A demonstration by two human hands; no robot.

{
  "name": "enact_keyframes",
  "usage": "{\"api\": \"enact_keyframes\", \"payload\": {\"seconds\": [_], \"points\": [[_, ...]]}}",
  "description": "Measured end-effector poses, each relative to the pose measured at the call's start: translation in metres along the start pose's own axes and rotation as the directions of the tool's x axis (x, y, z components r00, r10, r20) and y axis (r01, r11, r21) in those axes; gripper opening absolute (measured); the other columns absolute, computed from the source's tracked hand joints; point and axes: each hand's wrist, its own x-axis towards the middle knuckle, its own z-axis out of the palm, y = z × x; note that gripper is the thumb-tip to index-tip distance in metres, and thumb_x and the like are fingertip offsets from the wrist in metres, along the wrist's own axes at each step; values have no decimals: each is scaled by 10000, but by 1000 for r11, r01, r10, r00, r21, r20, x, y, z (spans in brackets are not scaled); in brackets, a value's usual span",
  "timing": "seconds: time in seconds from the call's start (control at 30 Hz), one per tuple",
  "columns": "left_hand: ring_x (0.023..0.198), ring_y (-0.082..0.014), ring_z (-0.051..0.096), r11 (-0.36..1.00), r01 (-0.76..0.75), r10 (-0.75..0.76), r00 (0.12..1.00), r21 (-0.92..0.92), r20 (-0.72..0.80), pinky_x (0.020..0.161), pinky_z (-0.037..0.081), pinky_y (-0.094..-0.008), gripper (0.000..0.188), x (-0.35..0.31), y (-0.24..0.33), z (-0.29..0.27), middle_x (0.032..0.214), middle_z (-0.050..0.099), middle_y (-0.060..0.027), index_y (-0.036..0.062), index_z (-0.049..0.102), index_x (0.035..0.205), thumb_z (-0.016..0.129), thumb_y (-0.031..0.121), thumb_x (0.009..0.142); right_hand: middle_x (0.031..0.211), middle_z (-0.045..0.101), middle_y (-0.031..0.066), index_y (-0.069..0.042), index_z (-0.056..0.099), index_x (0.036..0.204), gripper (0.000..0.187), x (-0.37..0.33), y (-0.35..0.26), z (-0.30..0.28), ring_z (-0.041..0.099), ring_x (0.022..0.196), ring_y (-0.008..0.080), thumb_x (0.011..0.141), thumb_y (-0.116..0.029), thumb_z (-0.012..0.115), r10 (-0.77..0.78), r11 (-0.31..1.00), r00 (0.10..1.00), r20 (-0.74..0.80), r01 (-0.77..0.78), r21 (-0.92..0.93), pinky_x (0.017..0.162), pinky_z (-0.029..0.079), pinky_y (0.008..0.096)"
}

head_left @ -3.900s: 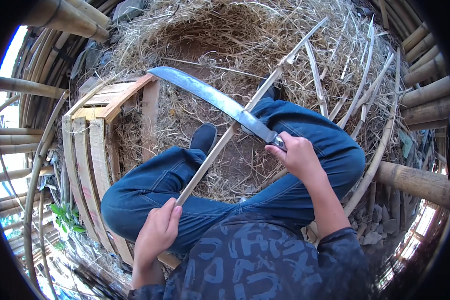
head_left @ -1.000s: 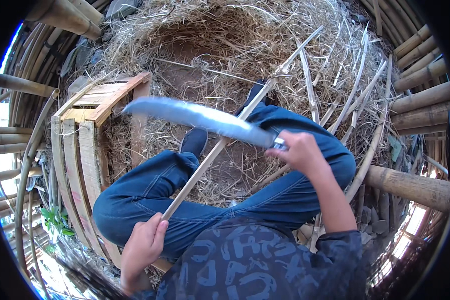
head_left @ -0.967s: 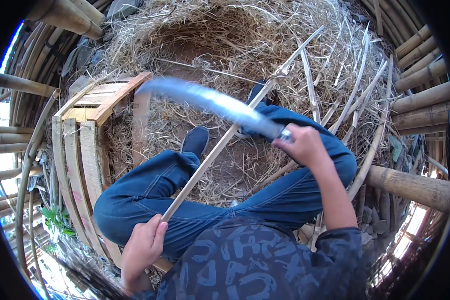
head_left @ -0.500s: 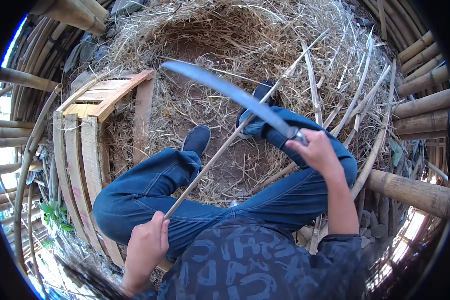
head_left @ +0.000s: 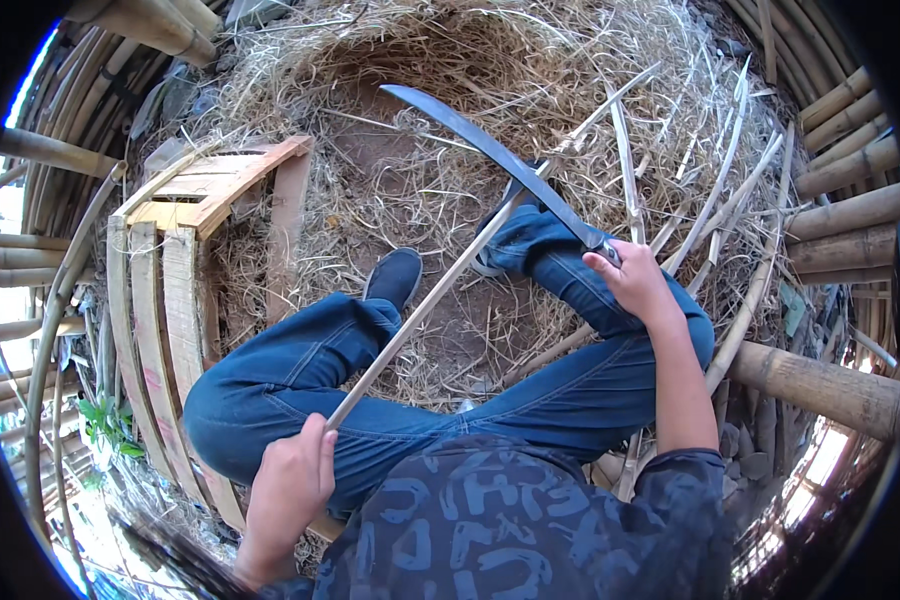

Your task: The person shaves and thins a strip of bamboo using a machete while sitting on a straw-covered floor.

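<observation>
Gripping: left hand (head_left: 295, 475), near end of pale strip (head_left: 417, 318); right hand (head_left: 638, 280), machete (head_left: 510, 160) crossing it beyond both, where a glancing slip could cut the leg (head_left: 570, 280) beside the right.

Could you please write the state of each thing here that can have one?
Long pale wooden stick: slanting, held at one end.
Curved grey metal machete: unsheathed, crossing over the stick; contact unclear.
Bare left hand: closed around the stick.
Bare right hand: closed around the machete's handle.
Slatted pale wooden crate: open gaps between slats.
Dry yellowish straw: loose, scattered.
</observation>
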Motion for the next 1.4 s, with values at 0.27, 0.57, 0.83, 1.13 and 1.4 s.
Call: {"api": "enact_keyframes", "payload": {"seconds": [0.27, 0.57, 0.83, 1.13, 1.4], "points": [[620, -433, 595, 1000, -8, 8, 1000, 9, 22, 548, 435, -522, 158, 3, 3, -6, 632, 565, -223, 29, 491, 870, 517, 131, 988, 579, 535, 171, 21, 625, 787, 530, 3, 3, -2, 503, 526, 343, 894, -495, 675, -30, 1000, 996, -79, 30, -1, 539, 429, 417], [637, -443, 592, 998, 41, -43, 998, 57, 36, 569, 437, -533, 183, 3, 1, -9, 632, 566, -229, 32, 488, 876, 509, 167, 998, 648, 605, 206, -8, 658, 833, 460, 22, 9, 3, 592, 609, 405, 902, -462, 676, 24, 1000, 999, -31, -24, 0, 564, 444, 446], [639, -443, 593, 996, 71, -73, 997, 45, 36, 584, 432, -539, 177, -2, -3, -15, 635, 564, -233, 32, 489, 872, 509, 155, 998, 643, 590, 216, -5, 654, 821, 489, 10, -9, 14, 558, 589, 413, 863, -489, 713, -99, 993, 994, -41, 96, -69, 554, 441, 446], [663, -433, 604, 998, 2, -1, 1000, -58, 16, 619, 446, -523, 168, 13, -1, -1, 662, 587, -223, 20, 512, 884, 506, 144, 996, 604, 599, 195, -12, 607, 775, 533, -8, -36, 22, 620, 584, 398, 853, -531, 702, -102, 992, 994, -39, 99, -81, 539, 467, 463], [688, -437, 617, 937, 161, -154, 987, -311, 48, 635, 466, -493, 223, 24, 9, 21, 668, 601, -224, -10, 556, 815, 531, 143, 975, 632, 631, 125, -24, 642, 801, 418, -40, -78, 80, 641, 604, 313, 693, -386, 820, -25, 974, 975, 221, -26, 226, 628, 509, 411]]}}
